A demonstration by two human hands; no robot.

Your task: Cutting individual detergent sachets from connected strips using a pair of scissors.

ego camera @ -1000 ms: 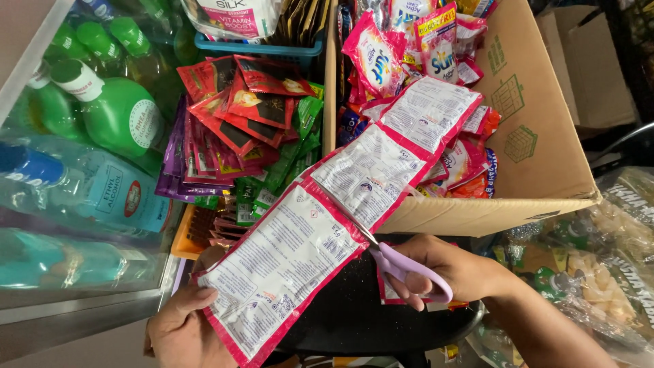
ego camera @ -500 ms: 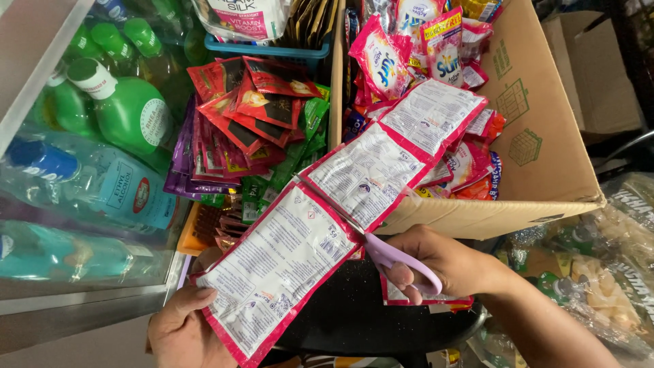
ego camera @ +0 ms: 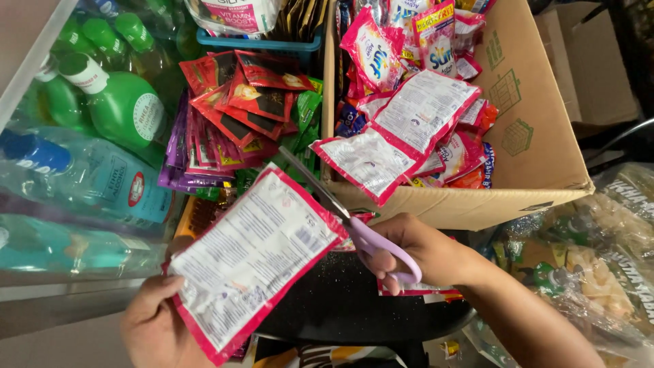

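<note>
We keep the left hand (ego camera: 153,324) pinching the cut-off sachet (ego camera: 255,255) at its near corner, right hand (ego camera: 426,255) closed through the purple scissors (ego camera: 361,225), blades shut, clear of the remaining strip (ego camera: 402,133) over the box (ego camera: 538,136).

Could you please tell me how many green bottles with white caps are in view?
2: the big green bottle beside the red sachets, and a smaller one to its left; others behind may be hidden.
</note>
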